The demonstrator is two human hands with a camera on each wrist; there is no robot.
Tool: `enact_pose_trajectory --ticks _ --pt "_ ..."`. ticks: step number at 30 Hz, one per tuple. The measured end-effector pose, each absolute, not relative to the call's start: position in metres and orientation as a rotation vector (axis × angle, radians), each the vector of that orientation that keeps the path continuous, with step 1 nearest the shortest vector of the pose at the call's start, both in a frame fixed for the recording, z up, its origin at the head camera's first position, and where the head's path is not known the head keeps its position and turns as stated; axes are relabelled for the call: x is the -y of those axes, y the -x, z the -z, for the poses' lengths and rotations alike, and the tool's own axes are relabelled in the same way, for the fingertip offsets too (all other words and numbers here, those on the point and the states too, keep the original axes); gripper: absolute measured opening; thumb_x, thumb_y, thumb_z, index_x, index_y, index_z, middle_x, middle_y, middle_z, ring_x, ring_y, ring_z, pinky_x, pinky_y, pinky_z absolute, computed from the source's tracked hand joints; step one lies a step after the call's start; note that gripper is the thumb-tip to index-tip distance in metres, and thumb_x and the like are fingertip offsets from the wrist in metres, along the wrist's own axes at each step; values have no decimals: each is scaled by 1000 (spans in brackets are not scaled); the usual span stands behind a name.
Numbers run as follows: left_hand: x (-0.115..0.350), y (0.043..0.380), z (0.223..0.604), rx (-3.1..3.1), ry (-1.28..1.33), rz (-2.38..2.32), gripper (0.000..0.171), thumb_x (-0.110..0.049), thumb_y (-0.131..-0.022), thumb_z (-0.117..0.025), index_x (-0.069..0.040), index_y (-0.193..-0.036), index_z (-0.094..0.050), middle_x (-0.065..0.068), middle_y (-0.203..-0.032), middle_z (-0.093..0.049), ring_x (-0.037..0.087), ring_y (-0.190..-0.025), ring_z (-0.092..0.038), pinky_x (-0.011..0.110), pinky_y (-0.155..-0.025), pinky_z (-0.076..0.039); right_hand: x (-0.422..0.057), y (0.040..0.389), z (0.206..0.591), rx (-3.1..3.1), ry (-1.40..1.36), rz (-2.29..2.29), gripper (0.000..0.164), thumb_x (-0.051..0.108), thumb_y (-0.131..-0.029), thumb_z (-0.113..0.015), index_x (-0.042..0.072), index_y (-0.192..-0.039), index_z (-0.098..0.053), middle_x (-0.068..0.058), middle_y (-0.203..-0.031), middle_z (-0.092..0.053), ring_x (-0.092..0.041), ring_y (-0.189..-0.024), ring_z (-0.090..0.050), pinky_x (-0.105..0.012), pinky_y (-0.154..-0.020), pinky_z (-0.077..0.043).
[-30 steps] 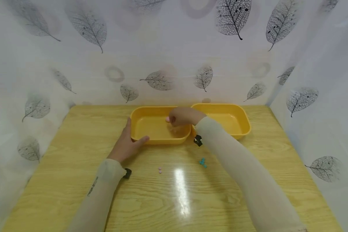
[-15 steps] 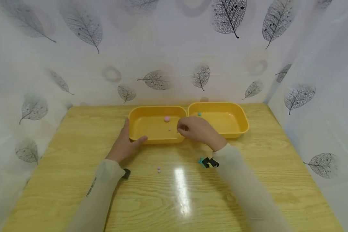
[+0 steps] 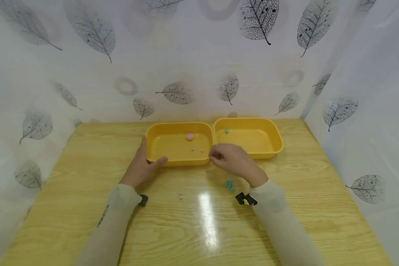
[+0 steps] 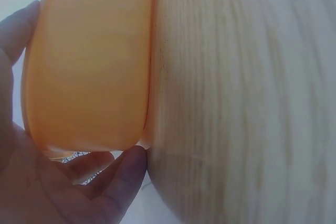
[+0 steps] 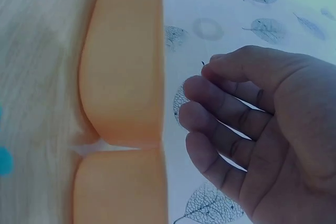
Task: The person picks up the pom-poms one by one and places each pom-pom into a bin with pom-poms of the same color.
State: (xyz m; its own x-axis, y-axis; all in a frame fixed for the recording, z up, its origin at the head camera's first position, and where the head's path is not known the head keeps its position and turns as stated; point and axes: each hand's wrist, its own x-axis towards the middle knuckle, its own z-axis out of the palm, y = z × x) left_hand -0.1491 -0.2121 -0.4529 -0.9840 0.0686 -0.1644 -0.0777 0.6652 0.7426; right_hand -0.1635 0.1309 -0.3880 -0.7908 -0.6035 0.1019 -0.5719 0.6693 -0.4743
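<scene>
My left hand [image 3: 140, 168] grips the left end of the left yellow tray [image 3: 173, 162], thumb at the front rim and fingers around the end wall. In the left wrist view its fingertips [image 4: 137, 157] touch the tray's corner. Over the tray's front right corner hovers my right hand [image 3: 234, 160]. In the right wrist view the right fingers [image 5: 202, 119] are loosely bent with nothing between them. Inside the left tray lie a larger pink ball [image 3: 189, 137] and two small pink beads [image 3: 192, 149]. One teal bead [image 3: 227, 131] lies in the right yellow tray [image 3: 275, 151].
On the wooden table [image 3: 173, 229] in front of the trays lie two small pink beads [image 3: 181, 195] and a cluster of teal beads [image 3: 229, 185]. A leaf-patterned white curtain [image 3: 186, 59] closes off the back and sides.
My right hand has come out of the left tray, moving right and toward me, and two small pink beads show there. The left hand keeps its hold on the tray.
</scene>
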Motion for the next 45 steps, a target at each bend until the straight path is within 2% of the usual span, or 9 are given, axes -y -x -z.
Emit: enact_pose_trajectory --ticks 13,22,29,35,40,45 --pt "214 150 454 -2695 -6 -1213 119 -70 -92 -63 -30 -159 26 4 -171 15 40 -158 0 65 -123 -9 -116 154 396 -2771 1108 652 10 19 -101 -67 13 -105 -75 9 -93 -71 -6 -80 -61 -29 -74 -54" --pt "215 150 454 -2696 -8 -1210 120 -70 -92 -63 -28 -160 26 5 -171 15 39 -158 0 65 -124 -9 -100 145 402 -2733 1194 545 9 24 -102 -66 20 -103 -74 13 -87 -64 -4 -72 -52 -24 -65 -47" --pt "213 150 452 -2695 -6 -1215 120 -70 -92 -63 -26 -161 25 5 -172 14 39 -158 0 64 -124 -10 -85 136 413 -2625 1322 484 7 19 -102 -67 18 -104 -73 9 -93 -67 -4 -79 -57 -24 -74 -52" --pt "213 150 451 -2697 -13 -1209 120 -70 -92 -62 -26 -161 25 5 -172 13 39 -158 -2 64 -124 -11 -70 120 421 -2542 1403 436 16 15 -103 -63 20 -114 -73 9 -111 -68 -5 -99 -64 -26 -88 -55" --pt "213 149 451 -2696 -4 -1205 118 -70 -92 -62 -28 -160 26 6 -172 12 39 -158 -2 64 -124 -11 -62 109 426 -2481 1434 497 20 13 -105 -56 21 -113 -73 11 -117 -67 -3 -103 -61 -22 -87 -53" --pt "213 149 451 -2693 1 -1206 118 -71 -92 -61 -29 -160 26 7 -172 12 40 -158 -3 66 -123 -12 -59 106 430 -2488 1503 470 20 14 -106 -58 20 -117 -74 7 -120 -68 -8 -108 -61 -23 -90 -52"
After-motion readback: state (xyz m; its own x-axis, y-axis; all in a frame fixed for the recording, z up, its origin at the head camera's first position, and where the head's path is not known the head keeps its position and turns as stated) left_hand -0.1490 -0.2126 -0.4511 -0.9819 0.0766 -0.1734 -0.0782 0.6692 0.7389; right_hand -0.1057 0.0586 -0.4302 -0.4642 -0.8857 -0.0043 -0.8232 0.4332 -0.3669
